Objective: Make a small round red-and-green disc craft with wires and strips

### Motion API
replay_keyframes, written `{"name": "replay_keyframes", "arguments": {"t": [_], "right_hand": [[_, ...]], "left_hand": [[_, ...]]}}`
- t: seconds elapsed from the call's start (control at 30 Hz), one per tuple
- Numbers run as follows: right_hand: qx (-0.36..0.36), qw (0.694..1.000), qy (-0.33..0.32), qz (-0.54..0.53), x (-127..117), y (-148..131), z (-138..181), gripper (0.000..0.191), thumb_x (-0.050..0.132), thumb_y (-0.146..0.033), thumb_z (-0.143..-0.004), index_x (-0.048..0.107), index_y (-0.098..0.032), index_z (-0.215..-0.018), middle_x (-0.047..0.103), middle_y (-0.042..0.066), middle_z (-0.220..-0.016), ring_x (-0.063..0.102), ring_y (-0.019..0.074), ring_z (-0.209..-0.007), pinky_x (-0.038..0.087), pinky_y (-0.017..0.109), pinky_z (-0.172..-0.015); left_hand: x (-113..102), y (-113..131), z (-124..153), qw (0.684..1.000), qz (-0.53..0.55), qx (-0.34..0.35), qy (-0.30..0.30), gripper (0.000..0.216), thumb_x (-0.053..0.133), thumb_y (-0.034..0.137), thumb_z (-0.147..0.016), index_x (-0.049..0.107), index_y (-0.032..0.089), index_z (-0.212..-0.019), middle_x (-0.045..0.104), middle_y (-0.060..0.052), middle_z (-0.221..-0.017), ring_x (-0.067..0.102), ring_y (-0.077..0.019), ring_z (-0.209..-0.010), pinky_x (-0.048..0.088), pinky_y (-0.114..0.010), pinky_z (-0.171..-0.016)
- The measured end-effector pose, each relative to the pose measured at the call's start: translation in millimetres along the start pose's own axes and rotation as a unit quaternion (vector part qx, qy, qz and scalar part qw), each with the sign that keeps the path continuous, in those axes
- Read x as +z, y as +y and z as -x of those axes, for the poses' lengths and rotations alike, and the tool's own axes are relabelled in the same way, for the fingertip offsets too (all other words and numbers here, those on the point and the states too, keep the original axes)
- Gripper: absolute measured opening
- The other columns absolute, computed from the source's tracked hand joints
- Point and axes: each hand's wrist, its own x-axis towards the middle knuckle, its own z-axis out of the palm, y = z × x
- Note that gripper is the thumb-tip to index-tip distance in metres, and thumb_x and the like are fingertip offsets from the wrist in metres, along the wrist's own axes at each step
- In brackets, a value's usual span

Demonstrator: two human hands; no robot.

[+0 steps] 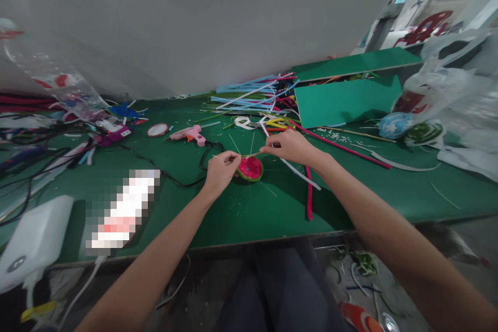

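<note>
A small round woven piece (250, 168), pink inside with a green rim, lies on the green table (272, 207) with thin white spokes sticking out around it. My left hand (221, 168) pinches the piece's left edge together with a thin spoke. My right hand (288, 146) is closed in a pinch just right of and above it, holding a thin strand that runs back to the piece. A white strip (301, 173) and a pink strip (309, 194) lie under my right wrist.
A pink glue gun (190, 134) with a black cable lies behind the piece. A heap of coloured strips (257, 96) and green boxes (346, 101) sit at the back. Plastic bags (451, 98) lie right, cables and a white device (33, 241) left.
</note>
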Motion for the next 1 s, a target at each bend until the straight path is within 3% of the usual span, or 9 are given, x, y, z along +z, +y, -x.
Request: {"name": "replay_keyframes", "arguments": {"t": [0.13, 0.27, 0.5, 0.67, 0.73, 0.9, 1.0], "right_hand": [[0.000, 0.998, 0.001, 0.067, 9, -2, -2, 0.037, 0.048, -0.051, -0.087, 0.066, -0.020, -0.077, 0.054, 0.000, -0.055, 0.042, 0.0106, -0.052, 0.021, 0.024, -0.052], [0.035, 0.990, 0.061, 0.121, 18, -7, -2, 0.036, 0.045, -0.049, -0.089, 0.066, -0.021, -0.082, 0.059, 0.002, -0.061, 0.048, 0.0133, -0.056, 0.018, 0.025, -0.051], [0.091, 0.981, 0.171, 0.004, 6, -1, -3, 0.039, 0.041, -0.046, -0.092, 0.060, -0.018, -0.074, 0.055, 0.000, -0.059, 0.043, 0.0103, -0.051, 0.021, 0.024, -0.050], [0.020, 0.997, 0.064, 0.031, 8, 1, -2, 0.035, 0.048, -0.048, -0.088, 0.063, -0.020, -0.073, 0.054, 0.000, -0.057, 0.043, 0.0107, -0.052, 0.021, 0.024, -0.050], [0.023, 0.995, 0.062, 0.068, 11, -1, -3, 0.033, 0.049, -0.047, -0.088, 0.064, -0.020, -0.076, 0.055, 0.000, -0.057, 0.044, 0.0118, -0.053, 0.020, 0.025, -0.050], [0.158, 0.963, 0.215, 0.028, 2, 0, -2, 0.036, 0.039, -0.044, -0.093, 0.062, -0.018, -0.081, 0.058, 0.003, -0.061, 0.046, 0.0130, -0.053, 0.022, 0.025, -0.049], [0.217, 0.947, 0.237, 0.007, -4, 11, -2, 0.026, 0.037, -0.032, -0.094, 0.060, -0.019, -0.097, 0.062, 0.005, -0.068, 0.051, 0.0159, -0.057, 0.026, 0.025, -0.051]], "left_hand": [[0, 0, 0, 1.000, 0.017, -0.006, -0.010, 0.014, 0.057, 0.027, -0.072, 0.065, 0.016, -0.073, 0.064, 0.001, -0.059, 0.057, -0.0115, -0.048, 0.046, -0.020, -0.044], [0, 2, 0, 0.999, 0.028, -0.017, -0.005, 0.014, 0.057, 0.027, -0.072, 0.064, 0.016, -0.073, 0.060, 0.003, -0.055, 0.053, -0.0100, -0.040, 0.044, -0.021, -0.041], [-1, 5, 2, 1.000, 0.006, -0.016, -0.008, 0.012, 0.056, 0.025, -0.072, 0.065, 0.016, -0.071, 0.062, 0.002, -0.057, 0.054, -0.0102, -0.043, 0.044, -0.020, -0.042], [-1, 5, 1, 1.000, 0.012, -0.017, -0.003, 0.010, 0.057, 0.024, -0.072, 0.064, 0.016, -0.071, 0.061, 0.002, -0.055, 0.053, -0.0100, -0.040, 0.043, -0.021, -0.041], [-1, 4, 0, 1.000, 0.012, -0.014, -0.006, 0.010, 0.057, 0.024, -0.072, 0.064, 0.017, -0.071, 0.061, 0.003, -0.054, 0.053, -0.0101, -0.040, 0.043, -0.021, -0.041], [-1, 4, 1, 1.000, 0.021, -0.015, -0.008, 0.011, 0.058, 0.025, -0.072, 0.065, 0.017, -0.070, 0.060, 0.002, -0.055, 0.053, -0.0100, -0.042, 0.043, -0.020, -0.041], [-1, 4, 1, 0.999, 0.044, -0.006, 0.003, 0.011, 0.058, 0.026, -0.072, 0.065, 0.017, -0.071, 0.062, 0.002, -0.061, 0.053, -0.0093, -0.043, 0.044, -0.020, -0.041]]}}
